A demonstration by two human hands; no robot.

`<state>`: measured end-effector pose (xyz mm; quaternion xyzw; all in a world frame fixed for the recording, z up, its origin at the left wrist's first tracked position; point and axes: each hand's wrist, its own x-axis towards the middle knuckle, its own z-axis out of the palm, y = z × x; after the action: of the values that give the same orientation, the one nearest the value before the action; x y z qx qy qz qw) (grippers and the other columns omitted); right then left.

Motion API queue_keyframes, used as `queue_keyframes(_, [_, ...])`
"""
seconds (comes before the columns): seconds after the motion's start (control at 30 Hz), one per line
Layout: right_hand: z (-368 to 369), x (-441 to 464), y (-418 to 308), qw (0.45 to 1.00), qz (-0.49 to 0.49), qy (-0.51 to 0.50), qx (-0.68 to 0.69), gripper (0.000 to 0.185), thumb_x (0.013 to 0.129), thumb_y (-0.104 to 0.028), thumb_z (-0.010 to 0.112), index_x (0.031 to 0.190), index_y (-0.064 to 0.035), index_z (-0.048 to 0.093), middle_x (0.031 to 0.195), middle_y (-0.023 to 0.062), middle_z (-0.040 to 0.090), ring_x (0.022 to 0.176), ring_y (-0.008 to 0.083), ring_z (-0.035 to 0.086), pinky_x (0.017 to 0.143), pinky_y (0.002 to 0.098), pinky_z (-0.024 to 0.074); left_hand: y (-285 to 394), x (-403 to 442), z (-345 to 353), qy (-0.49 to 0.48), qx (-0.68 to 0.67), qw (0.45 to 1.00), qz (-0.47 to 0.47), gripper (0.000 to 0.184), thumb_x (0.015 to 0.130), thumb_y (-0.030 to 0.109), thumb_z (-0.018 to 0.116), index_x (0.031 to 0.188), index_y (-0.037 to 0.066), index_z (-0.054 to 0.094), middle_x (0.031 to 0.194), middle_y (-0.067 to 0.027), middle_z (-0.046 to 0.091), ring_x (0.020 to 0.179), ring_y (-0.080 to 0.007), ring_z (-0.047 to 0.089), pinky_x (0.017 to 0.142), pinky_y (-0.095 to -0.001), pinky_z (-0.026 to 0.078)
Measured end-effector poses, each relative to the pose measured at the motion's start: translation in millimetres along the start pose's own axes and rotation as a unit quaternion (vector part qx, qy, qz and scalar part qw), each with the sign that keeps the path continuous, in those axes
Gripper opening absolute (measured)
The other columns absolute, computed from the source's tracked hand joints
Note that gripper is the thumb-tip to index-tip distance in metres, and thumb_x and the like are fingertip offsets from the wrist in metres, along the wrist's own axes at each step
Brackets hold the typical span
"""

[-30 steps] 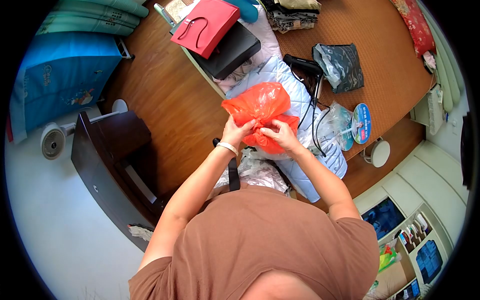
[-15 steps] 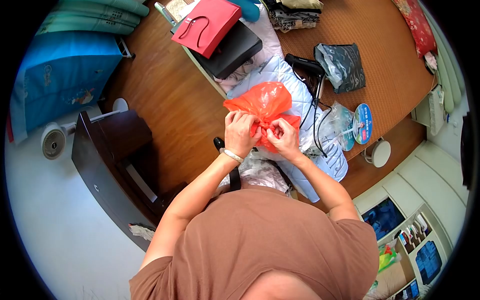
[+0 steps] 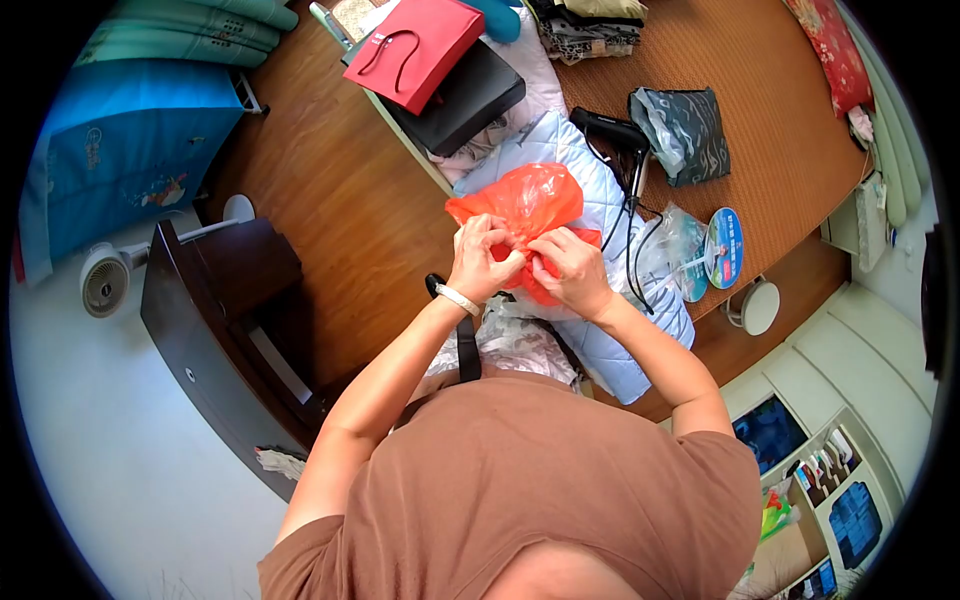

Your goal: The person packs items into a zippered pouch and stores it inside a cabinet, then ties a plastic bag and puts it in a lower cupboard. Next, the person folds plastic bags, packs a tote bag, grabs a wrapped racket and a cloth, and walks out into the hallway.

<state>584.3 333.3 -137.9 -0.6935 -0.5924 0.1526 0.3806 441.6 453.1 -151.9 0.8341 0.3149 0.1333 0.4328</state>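
A shiny red plastic bag (image 3: 535, 195) bulges upward in front of me, over the pale blue quilt. Its gathered middle is pinched between the fingers of both hands. My left hand (image 3: 484, 258) has thumb and fingertips closed on the bag from the left, with a pale bracelet at the wrist. From the right, my right hand (image 3: 572, 268) grips the same gathered part, its fingertips almost touching those of the left. Part of the bag hangs below and behind the hands, and what it holds is hidden.
Beyond lie a red paper bag (image 3: 420, 50) on a black box (image 3: 465, 105), a hair dryer (image 3: 610, 130) with its cord, a dark patterned bag (image 3: 685, 135) and a round blue fan (image 3: 724, 248). A dark desk (image 3: 215, 320) stands left, a white stool (image 3: 760, 307) right.
Both hands have shifted their grip on the gathered plastic. The left fingers have curled over and then spread slightly, while the right hand has turned inward. The bag stays nearly in place.
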Motion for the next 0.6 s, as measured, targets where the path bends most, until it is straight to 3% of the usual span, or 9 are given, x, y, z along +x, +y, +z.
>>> queue_keyframes(0.17, [2.5, -1.7, 3.2, 0.999, -0.014, -0.031, 0.022, 0.016, 0.068, -0.007, 0.067, 0.083, -0.0041, 0.061, 0.080, 0.0074, 0.059, 0.072, 0.0252, 0.059, 0.060, 0.0356, 0.0514, -3.7, -4.4, 1.5, -0.040, 0.061, 0.997, 0.010, 0.013, 0.068, 0.018, 0.068, 0.073, 0.006, 0.064, 0.083, -0.0084, 0.058, 0.090, -0.0279, 0.056, 0.081, -0.0416, 0.045])
queue_keyframes(0.23, [6.8, -4.2, 3.4, 0.998, -0.010, 0.034, 0.047, 0.014, 0.069, -0.006, 0.066, 0.082, -0.0040, 0.060, 0.077, 0.0076, 0.058, 0.069, 0.0233, 0.059, 0.060, 0.0333, 0.0507, -5.8, -9.5, 11.3, -0.025, 0.010, 0.991, -0.130, 0.017, 0.069, 0.025, 0.069, 0.071, 0.009, 0.064, 0.087, -0.0069, 0.058, 0.096, -0.0259, 0.055, 0.091, -0.0410, 0.038])
queue_keyframes(0.27, [10.1, -8.8, 3.2, 0.998, -0.010, 0.033, 0.047, 0.014, 0.069, -0.006, 0.066, 0.082, -0.0040, 0.060, 0.077, 0.0076, 0.058, 0.069, 0.0233, 0.059, 0.060, 0.0333, 0.0507, -6.1, -10.4, 16.4, 0.028, 0.047, 0.995, -0.084, 0.014, 0.071, 0.021, 0.068, 0.073, 0.007, 0.065, 0.082, -0.0081, 0.058, 0.088, -0.0281, 0.057, 0.080, -0.0404, 0.046])
queue_keyframes(0.33, [18.7, -20.1, 2.6, 0.971, 0.133, 0.082, 0.179, 0.012, 0.072, -0.004, 0.066, 0.082, -0.0037, 0.060, 0.076, 0.0082, 0.057, 0.064, 0.0212, 0.058, 0.058, 0.0311, 0.0490, -7.7, -10.4, 25.6, 0.053, 0.055, 0.992, -0.099, 0.015, 0.071, 0.022, 0.068, 0.074, 0.007, 0.066, 0.082, -0.0083, 0.059, 0.088, -0.0281, 0.058, 0.080, -0.0400, 0.046])
queue_keyframes(0.37, [22.4, -22.2, 1.4, 0.972, 0.131, 0.081, 0.179, 0.012, 0.072, -0.004, 0.066, 0.082, -0.0037, 0.060, 0.076, 0.0082, 0.057, 0.064, 0.0212, 0.058, 0.058, 0.0311, 0.0490, -11.7, -12.3, 29.0, 0.073, 0.065, 0.989, -0.113, 0.015, 0.072, 0.022, 0.068, 0.074, 0.007, 0.066, 0.082, -0.0085, 0.059, 0.089, -0.0281, 0.058, 0.080, -0.0396, 0.046])
queue_keyframes(0.43, [27.0, -27.3, 0.4, 0.925, 0.263, 0.061, 0.266, 0.012, 0.073, -0.003, 0.065, 0.083, -0.0034, 0.059, 0.075, 0.0095, 0.056, 0.061, 0.0203, 0.057, 0.058, 0.0294, 0.0473, -27.8, -14.7, 33.5, 0.048, 0.026, 0.985, -0.161, 0.016, 0.072, 0.023, 0.068, 0.075, 0.007, 0.066, 0.084, -0.0092, 0.060, 0.091, -0.0282, 0.058, 0.081, -0.0399, 0.046])
queue_keyframes(0.5, [15.5, -18.7, 0.5, 0.969, 0.196, -0.012, 0.152, 0.015, 0.073, -0.010, 0.066, 0.081, -0.0038, 0.055, 0.079, 0.0116, 0.056, 0.067, 0.0249, 0.059, 0.060, 0.0336, 0.0485, -19.3, -10.3, 26.5, -0.028, -0.016, 0.971, -0.236, 0.018, 0.071, 0.024, 0.068, 0.075, 0.006, 0.065, 0.092, -0.0122, 0.060, 0.099, -0.0289, 0.056, 0.085, -0.0419, 0.044])
queue_keyframes(0.57, [4.6, -13.7, 8.5, 0.996, 0.069, -0.052, -0.003, 0.017, 0.072, -0.015, 0.067, 0.077, -0.0056, 0.054, 0.080, 0.0096, 0.056, 0.075, 0.0262, 0.059, 0.063, 0.0364, 0.0481, 3.8, -7.7, 8.0, -0.114, 0.109, 0.979, -0.131, 0.019, 0.070, 0.025, 0.067, 0.074, 0.006, 0.063, 0.093, -0.0122, 0.059, 0.100, -0.0296, 0.055, 0.089, -0.0424, 0.042])
queue_keyframes(0.6, [4.5, -14.1, 10.3, 0.996, 0.078, -0.046, -0.008, 0.017, 0.072, -0.015, 0.067, 0.077, -0.0056, 0.054, 0.080, 0.0096, 0.056, 0.075, 0.0262, 0.059, 0.063, 0.0364, 0.0481, 17.8, -5.2, 0.5, -0.148, 0.124, 0.975, -0.108, 0.020, 0.070, 0.024, 0.065, 0.075, 0.005, 0.061, 0.092, -0.0122, 0.059, 0.099, -0.0300, 0.055, 0.094, -0.0430, 0.040])
